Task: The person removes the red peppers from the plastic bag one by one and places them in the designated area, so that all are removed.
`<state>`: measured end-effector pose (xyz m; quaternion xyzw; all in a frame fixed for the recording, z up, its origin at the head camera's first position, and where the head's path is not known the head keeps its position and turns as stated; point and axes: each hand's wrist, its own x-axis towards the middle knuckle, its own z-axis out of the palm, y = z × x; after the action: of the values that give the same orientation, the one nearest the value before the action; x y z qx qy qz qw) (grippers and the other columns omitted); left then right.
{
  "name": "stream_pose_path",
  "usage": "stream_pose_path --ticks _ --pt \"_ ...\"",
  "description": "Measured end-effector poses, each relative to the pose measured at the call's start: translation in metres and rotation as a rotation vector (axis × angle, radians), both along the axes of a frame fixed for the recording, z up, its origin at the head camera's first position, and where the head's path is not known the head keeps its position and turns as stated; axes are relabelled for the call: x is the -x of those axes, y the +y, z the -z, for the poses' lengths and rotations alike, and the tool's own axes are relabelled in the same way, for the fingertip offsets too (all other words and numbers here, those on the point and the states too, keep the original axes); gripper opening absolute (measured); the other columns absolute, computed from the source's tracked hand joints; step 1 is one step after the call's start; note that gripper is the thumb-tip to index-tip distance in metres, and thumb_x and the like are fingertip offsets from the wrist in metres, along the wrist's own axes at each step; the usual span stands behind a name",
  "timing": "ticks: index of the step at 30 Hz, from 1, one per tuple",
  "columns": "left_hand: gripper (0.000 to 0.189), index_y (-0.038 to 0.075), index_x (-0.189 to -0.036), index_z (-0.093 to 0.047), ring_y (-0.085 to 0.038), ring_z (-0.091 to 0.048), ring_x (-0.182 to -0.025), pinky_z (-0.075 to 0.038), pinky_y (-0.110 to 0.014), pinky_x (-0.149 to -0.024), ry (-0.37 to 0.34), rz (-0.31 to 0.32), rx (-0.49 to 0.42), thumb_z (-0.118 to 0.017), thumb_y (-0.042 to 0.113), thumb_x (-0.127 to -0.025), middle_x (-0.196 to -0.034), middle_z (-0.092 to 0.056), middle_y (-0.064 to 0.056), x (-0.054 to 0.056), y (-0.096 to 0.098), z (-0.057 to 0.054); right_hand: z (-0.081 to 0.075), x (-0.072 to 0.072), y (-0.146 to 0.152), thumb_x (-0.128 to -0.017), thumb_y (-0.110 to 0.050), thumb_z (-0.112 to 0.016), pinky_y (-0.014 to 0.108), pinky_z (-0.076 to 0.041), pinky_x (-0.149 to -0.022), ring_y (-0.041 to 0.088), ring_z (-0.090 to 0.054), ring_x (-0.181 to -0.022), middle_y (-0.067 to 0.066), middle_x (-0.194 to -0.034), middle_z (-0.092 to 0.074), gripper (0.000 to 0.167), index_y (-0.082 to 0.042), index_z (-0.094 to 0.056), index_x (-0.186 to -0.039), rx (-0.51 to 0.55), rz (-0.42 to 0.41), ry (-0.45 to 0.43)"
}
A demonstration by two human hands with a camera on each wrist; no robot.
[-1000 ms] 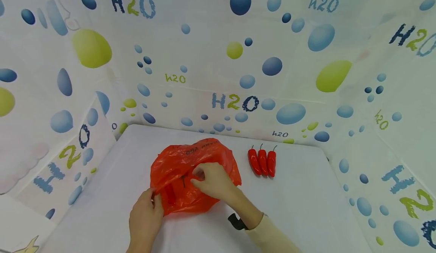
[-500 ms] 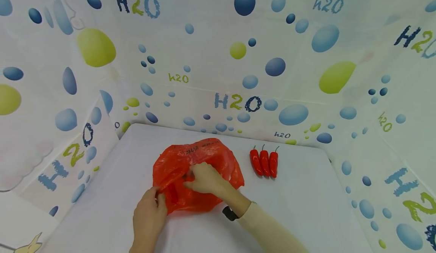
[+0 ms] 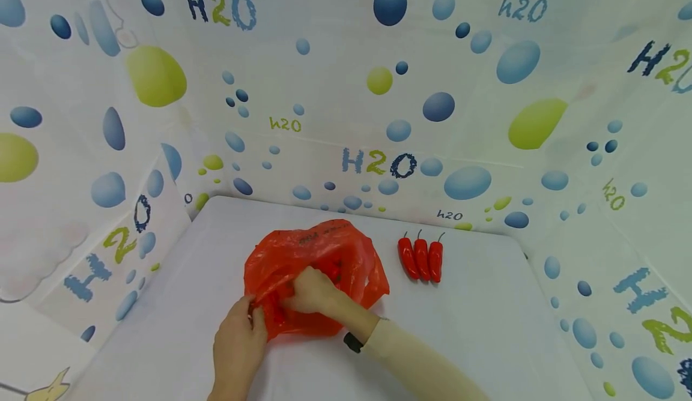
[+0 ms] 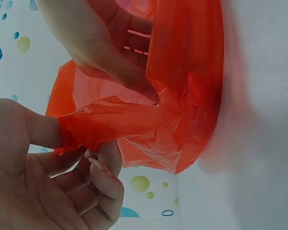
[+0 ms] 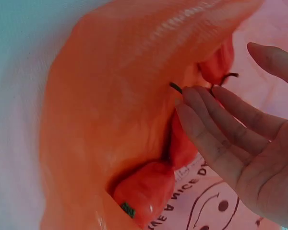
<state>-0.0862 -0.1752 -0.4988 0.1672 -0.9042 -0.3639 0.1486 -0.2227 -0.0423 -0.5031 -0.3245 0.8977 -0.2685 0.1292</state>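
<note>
A red plastic bag (image 3: 319,242) lies on the white table with its mouth spread toward me. My left hand (image 3: 238,344) pinches the near left rim; in the left wrist view the film runs between the thumb and fingers of that hand (image 4: 62,187). Inside the mouth is my right hand (image 3: 313,293), its fingertips partly hidden in the head view. The right wrist view has this hand (image 5: 249,139) with long, extended fingers and the thumb apart, beside a red chili pepper (image 5: 182,143). Another pepper (image 5: 146,191) with a green end and one (image 5: 218,62) farther up lie in the bag.
Three red chili peppers (image 3: 420,259) lie side by side on the table, right of the bag, stems pointing away. A patterned curtain (image 3: 324,89) closes off the back and both sides. The white tabletop (image 3: 459,329) extends to the right.
My right hand has moved left and deeper into the bag, and its fingertips have dropped lower. The left hand keeps its hold on the rim. The head view has shifted slightly.
</note>
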Motion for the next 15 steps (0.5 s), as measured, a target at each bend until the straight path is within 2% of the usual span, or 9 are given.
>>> stream_pose_path --ticks 3,4,8,15 --pt "0.03 -0.004 -0.124 -0.066 -0.036 -0.068 -0.088 -0.056 -0.06 -0.079 0.007 -0.006 0.005 -0.054 0.012 -0.102 -0.107 -0.071 -0.02 0.0 0.001 0.001 0.006 0.001 -0.006 -0.086 -0.032 -0.086 0.028 -0.053 -0.092 0.003 -0.056 -0.107 -0.016 -0.12 -0.064 0.052 -0.03 -0.061 -0.132 0.028 -0.033 0.075" --pt "0.029 -0.004 -0.124 -0.066 -0.036 -0.068 -0.088 -0.056 -0.06 -0.079 0.01 -0.007 0.005 -0.054 0.012 -0.102 -0.106 -0.071 -0.02 0.0 0.001 0.001 0.007 0.001 -0.007 -0.086 -0.032 -0.086 0.03 -0.053 -0.094 0.004 -0.055 -0.11 -0.016 -0.122 -0.064 0.053 -0.03 -0.061 -0.132 0.02 -0.037 0.088" --pt "0.028 -0.003 -0.123 -0.066 -0.035 -0.067 -0.087 -0.055 -0.059 -0.077 0.013 -0.01 0.002 -0.054 0.012 -0.102 -0.104 -0.071 -0.019 -0.001 0.002 0.002 0.012 0.003 -0.015 -0.086 -0.036 -0.085 0.032 -0.051 -0.099 0.004 -0.053 -0.114 -0.017 -0.121 -0.062 0.05 -0.033 -0.061 -0.13 -0.047 -0.042 0.122" --pt "0.028 -0.003 -0.123 -0.067 -0.032 -0.065 -0.082 -0.055 -0.056 -0.074 0.018 -0.019 0.015 -0.055 0.012 -0.102 -0.102 -0.071 -0.017 -0.003 0.002 0.002 0.015 0.007 -0.031 -0.09 -0.043 -0.079 0.035 -0.05 -0.098 0.001 -0.052 -0.106 -0.024 -0.107 -0.058 0.03 -0.037 -0.062 -0.114 -0.149 -0.092 0.15"
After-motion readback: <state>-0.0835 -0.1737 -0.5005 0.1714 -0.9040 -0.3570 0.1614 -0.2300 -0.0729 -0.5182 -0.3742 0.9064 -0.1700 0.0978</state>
